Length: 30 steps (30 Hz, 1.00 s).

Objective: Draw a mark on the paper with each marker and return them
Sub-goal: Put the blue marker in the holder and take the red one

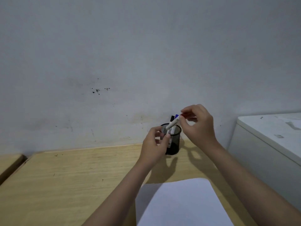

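Marker (pixel 172 124) clamped at upper end in right hand (pixel 197 123) grip, long axis slanting down-left over mesh holder (pixel 174 142), right of frame centre. Left hand (pixel 154 144) pinches holder rim. Paper (pixel 180 203) lower right on worktop (pixel 65 185), unmarked.

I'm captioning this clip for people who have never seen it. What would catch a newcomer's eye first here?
First, the two hands meeting over the black mesh pen cup at the back of the wooden desk: the right hand pinches a white marker tilted above the cup's rim, while the left hand holds the rim. Next, the blank white paper lying nearest the camera. Two more markers, capped black and blue, stand in the cup.
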Each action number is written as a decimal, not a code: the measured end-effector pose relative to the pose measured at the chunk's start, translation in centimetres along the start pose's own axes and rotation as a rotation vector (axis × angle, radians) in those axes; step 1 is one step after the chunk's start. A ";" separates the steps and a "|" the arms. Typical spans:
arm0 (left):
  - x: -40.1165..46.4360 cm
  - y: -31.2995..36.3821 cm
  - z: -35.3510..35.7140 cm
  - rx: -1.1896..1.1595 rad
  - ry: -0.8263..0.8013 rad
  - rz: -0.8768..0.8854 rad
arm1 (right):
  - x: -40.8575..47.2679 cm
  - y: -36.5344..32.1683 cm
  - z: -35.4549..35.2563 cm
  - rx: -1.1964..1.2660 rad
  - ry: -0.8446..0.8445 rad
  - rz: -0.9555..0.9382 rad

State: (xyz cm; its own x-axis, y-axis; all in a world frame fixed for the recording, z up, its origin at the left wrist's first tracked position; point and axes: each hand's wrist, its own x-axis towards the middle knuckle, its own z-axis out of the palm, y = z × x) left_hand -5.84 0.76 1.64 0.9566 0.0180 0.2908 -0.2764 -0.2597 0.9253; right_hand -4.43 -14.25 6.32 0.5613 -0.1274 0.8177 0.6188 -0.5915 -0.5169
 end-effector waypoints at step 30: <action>-14.7 2.0 -5.0 0.093 0.190 0.333 | -12.5 -10.0 -2.3 0.707 -0.009 0.695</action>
State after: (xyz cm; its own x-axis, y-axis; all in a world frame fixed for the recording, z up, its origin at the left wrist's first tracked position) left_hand -20.92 4.75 0.46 0.7798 0.0939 0.6189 -0.5504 -0.3681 0.7494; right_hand -18.95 -8.56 1.85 0.9259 -0.2587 0.2753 0.3347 0.2236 -0.9154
